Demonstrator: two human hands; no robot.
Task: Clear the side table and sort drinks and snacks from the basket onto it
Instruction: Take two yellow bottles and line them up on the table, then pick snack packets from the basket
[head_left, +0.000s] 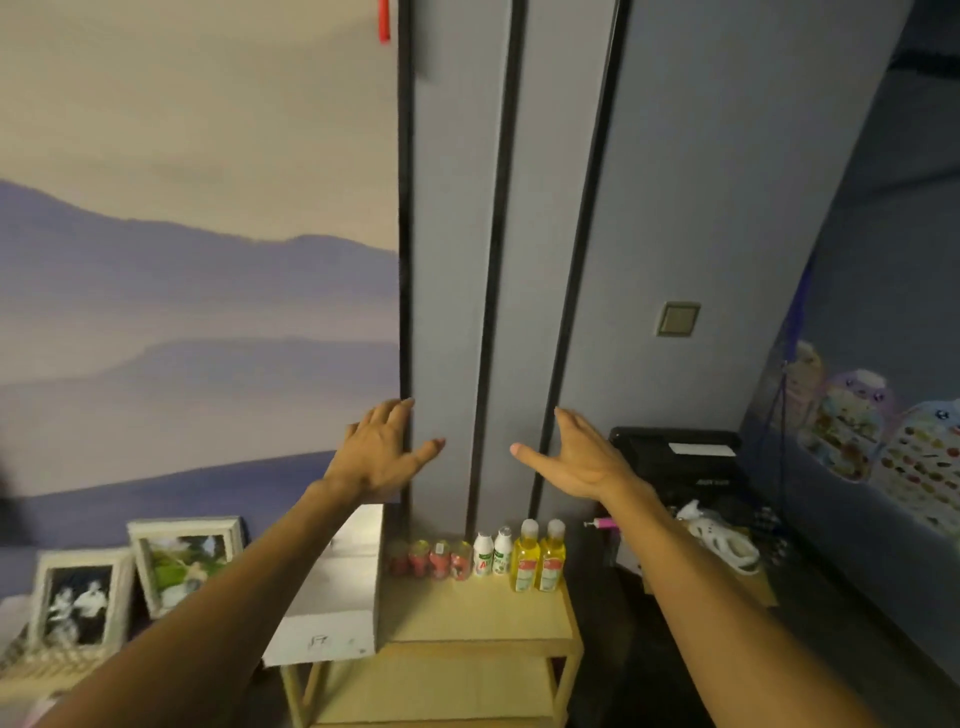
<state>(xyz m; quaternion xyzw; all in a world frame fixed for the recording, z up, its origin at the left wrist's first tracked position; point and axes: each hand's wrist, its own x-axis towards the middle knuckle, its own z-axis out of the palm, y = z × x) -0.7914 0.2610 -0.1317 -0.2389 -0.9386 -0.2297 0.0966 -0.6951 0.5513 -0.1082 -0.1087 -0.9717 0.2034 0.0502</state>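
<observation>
While both arms are stretched out toward the grey panelled wall, neither hand has anything in it. The left hand (382, 452) has its fingers spread wide with the back of the hand up and the thumb sticking out to the right. The right hand (576, 457) is turned more on edge, fingers straight and fairly close together, thumb splayed out to the left. Both hang up in the air, well apart from anything on the table.

Down below them is the light wooden side table (467, 613), with a lower shelf (441, 680) under it. The drinks are lined up in a row along its far edge, right by the wall: four small red bottles (431, 558) on the left, then two white bottles (492, 552), then two yellow bottles (540, 558) with pale caps on the right end. They're all upright and packed side by side.

A white boxy thing (332, 587) stands at the left edge of the table; can't tell if it's a bag or a carton. Further left are two photo frames (187, 564). Off to the right there's a black printer (680, 457) against the wall, a wall switch (678, 318) above it, and something white (722, 540) lying nearer that's too blurry to make out.
</observation>
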